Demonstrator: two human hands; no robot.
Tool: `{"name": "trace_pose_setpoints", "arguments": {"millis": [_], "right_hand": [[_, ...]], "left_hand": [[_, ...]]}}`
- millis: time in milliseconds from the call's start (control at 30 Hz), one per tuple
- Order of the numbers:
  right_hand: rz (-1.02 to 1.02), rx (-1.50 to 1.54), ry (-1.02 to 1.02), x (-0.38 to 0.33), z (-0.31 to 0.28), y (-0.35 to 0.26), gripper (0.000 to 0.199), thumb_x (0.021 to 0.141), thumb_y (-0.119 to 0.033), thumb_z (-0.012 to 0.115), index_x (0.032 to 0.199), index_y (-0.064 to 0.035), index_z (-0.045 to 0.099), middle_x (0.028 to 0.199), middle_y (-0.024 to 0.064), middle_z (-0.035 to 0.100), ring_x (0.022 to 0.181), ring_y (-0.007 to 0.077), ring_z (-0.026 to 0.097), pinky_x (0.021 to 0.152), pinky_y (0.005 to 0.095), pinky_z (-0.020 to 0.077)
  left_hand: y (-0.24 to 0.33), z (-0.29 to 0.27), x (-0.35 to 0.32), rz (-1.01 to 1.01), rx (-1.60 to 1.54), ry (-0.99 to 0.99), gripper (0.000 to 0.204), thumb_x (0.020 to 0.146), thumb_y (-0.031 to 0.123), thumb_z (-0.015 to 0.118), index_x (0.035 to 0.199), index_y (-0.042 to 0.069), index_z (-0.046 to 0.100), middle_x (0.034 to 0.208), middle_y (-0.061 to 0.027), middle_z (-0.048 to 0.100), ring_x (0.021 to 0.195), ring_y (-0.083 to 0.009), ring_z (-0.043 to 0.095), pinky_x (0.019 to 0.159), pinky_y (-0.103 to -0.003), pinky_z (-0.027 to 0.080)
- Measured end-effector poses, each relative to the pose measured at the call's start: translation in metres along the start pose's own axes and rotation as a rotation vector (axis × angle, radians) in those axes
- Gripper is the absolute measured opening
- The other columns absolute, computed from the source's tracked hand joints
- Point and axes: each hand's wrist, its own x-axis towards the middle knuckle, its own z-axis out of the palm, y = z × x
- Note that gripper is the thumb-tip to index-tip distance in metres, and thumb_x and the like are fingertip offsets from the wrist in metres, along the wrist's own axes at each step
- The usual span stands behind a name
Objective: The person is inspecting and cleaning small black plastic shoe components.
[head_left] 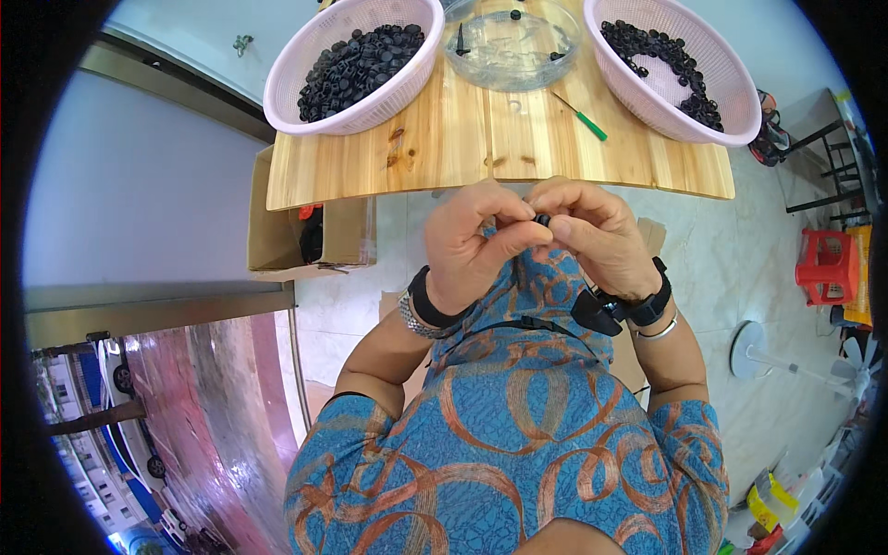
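Note:
In front of my body, just off the near edge of the wooden table (444, 153), my left hand (472, 242) and my right hand (601, 242) meet. Both are closed, thumbs and fingers pinching one small black round plastic part (542, 220) between them. Most of that part is covered by my fingertips. A pale pink basket (277, 88) at the far left holds a heap of small black plastic pieces (361, 74). The other pink basket (735, 92), at the far right, has black ring-like pieces (689, 69) spread along its inside.
Between the baskets sits a round clear plastic tray (509, 79) with a few black pieces. A green-handled thin tool (589, 126) lies on the table. Below the table's left side stands an open cardboard box (351, 231). A red stool (823, 266) and a white fan (856, 370) are at right.

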Motion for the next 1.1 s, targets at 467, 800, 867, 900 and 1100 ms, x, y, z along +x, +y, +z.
{"name": "trace_pose_setpoints", "arguments": {"millis": [467, 800, 867, 900, 1100], "right_hand": [[-0.031, -0.191, -0.011, -0.007, -0.005, -0.001, 0.025, 0.088, -0.011, 0.052, 0.11, 0.003, 0.055, 0.098, 0.0062, 0.056, 0.081, 0.0109, 0.056, 0.073, 0.0242, 0.0472], [-0.065, -0.017, -0.012, -0.014, -0.002, 0.014, 0.028, 0.088, -0.017, 0.054, 0.106, 0.0035, 0.052, 0.097, 0.007, 0.055, 0.079, 0.0153, 0.058, 0.072, 0.0263, 0.0481], [-0.093, -0.031, -0.026, -0.012, -0.006, 0.019, 0.028, 0.087, -0.018, 0.054, 0.106, 0.0035, 0.051, 0.097, 0.0074, 0.056, 0.079, 0.0156, 0.058, 0.072, 0.027, 0.0487], [-0.121, -0.046, -0.042, -0.012, -0.007, 0.02, 0.029, 0.087, -0.018, 0.055, 0.106, 0.0034, 0.051, 0.096, 0.0078, 0.056, 0.079, 0.0159, 0.059, 0.071, 0.0277, 0.0493], [-0.088, -0.003, 0.013, -0.018, -0.001, 0.023, 0.027, 0.087, -0.018, 0.056, 0.103, 0.0031, 0.051, 0.093, 0.0083, 0.058, 0.075, 0.0157, 0.06, 0.067, 0.0275, 0.0503]], "left_hand": [[0.013, -0.005, 0.002, -0.03, 0.211, -0.101, 0.029, 0.069, 0.001, 0.071, 0.098, 0.004, 0.064, 0.084, -0.0044, 0.055, 0.07, -0.0116, 0.054, 0.058, -0.022, 0.044], [0.017, -0.003, 0.006, 0.213, 0.455, -0.185, 0.037, 0.062, 0.008, 0.074, 0.098, 0.005, 0.065, 0.076, -0.0034, 0.054, 0.067, -0.0178, 0.05, 0.058, -0.026, 0.042], [0.019, -0.002, 0.007, 0.257, 0.475, -0.19, 0.037, 0.061, 0.008, 0.074, 0.097, 0.005, 0.065, 0.076, -0.0038, 0.054, 0.067, -0.0186, 0.05, 0.058, -0.026, 0.042], [0.019, -0.002, 0.008, 0.272, 0.497, -0.21, 0.037, 0.061, 0.008, 0.074, 0.097, 0.004, 0.064, 0.076, -0.004, 0.054, 0.068, -0.019, 0.051, 0.059, -0.027, 0.042], [0.024, 0.001, 0.012, 0.331, 0.552, -0.259, 0.031, 0.063, 0.008, 0.073, 0.092, 0.003, 0.063, 0.076, -0.0049, 0.056, 0.066, -0.0193, 0.052, 0.058, -0.028, 0.042]]}}
